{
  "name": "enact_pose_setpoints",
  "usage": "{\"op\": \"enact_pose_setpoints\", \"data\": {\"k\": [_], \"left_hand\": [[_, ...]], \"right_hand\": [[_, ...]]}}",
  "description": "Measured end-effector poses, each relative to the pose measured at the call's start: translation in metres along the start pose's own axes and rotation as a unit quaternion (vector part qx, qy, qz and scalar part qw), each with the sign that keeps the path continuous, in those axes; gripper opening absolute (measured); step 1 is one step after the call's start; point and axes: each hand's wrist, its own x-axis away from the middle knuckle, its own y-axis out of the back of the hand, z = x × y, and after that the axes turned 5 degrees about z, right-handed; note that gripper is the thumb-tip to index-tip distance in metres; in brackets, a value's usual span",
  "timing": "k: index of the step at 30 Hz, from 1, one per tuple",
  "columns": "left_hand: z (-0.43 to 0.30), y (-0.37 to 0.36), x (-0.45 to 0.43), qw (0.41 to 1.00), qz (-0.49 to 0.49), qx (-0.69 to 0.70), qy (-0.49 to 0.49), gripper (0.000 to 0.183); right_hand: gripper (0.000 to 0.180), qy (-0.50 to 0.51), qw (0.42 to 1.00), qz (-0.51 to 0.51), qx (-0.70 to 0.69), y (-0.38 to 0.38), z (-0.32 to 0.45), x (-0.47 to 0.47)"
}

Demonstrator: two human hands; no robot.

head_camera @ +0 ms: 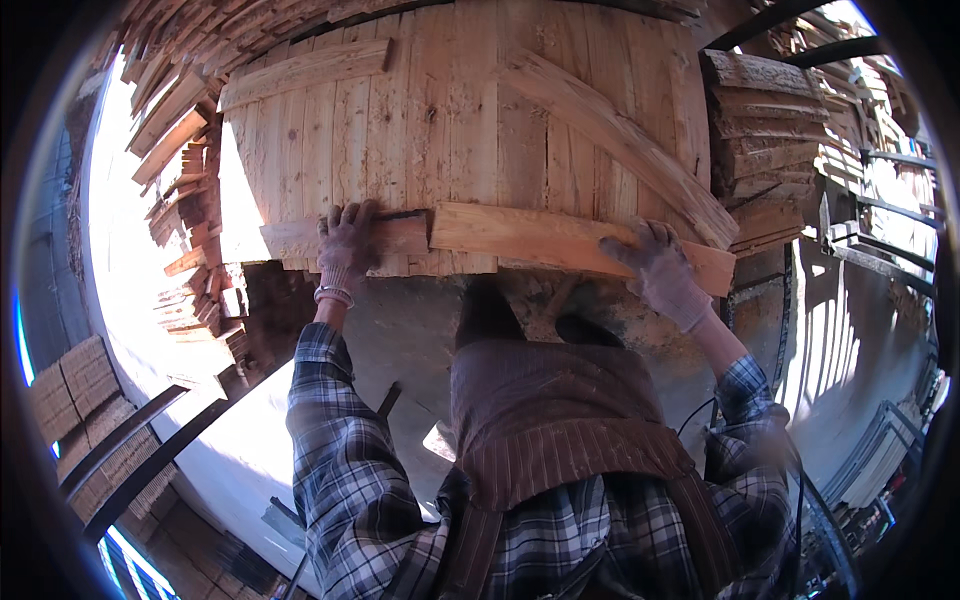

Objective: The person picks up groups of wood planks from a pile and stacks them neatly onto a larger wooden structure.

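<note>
Both my hands wear knitted work gloves. My left hand (349, 238) lies over a short wooden board (405, 234) at the near edge of a surface of planks (420, 135), its fingers pointing away from me. My right hand (660, 266) grips a longer, lighter wooden board (525, 232) near its right end, with the thumb and fingers across its top. The longer board's left end meets the short board's right end, a dark gap showing between them. A thick rough board (622, 135) lies diagonally at the right, and another short board (307, 73) rests at the far left.
Stacked boards (772, 150) stand close at the right of the planks. Many loose wood pieces (180, 157) are piled along the left. Dark metal bars (165, 457) stick out at the lower left. My shoes are under the near edge, on a dusty floor (405, 330).
</note>
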Motion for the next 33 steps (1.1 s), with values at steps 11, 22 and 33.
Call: {"op": "enact_pose_setpoints", "data": {"k": [11, 22, 33], "left_hand": [[-0.017, -0.005, 0.003, 0.999, -0.023, 0.042, -0.015, 0.065], [-0.010, 0.002, 0.012, 0.998, -0.031, 0.059, -0.008, 0.043], [0.010, -0.037, 0.007, 0.992, -0.118, 0.048, -0.001, 0.056]], "right_hand": [[0.052, -0.094, 0.991, -0.078, -0.049, -0.040, 0.000, -0.007], [0.077, -0.188, 0.981, 0.018, 0.039, 0.062, -0.042, -0.086], [0.081, -0.174, 0.964, -0.203, 0.003, 0.092, -0.119, -0.131]]}}
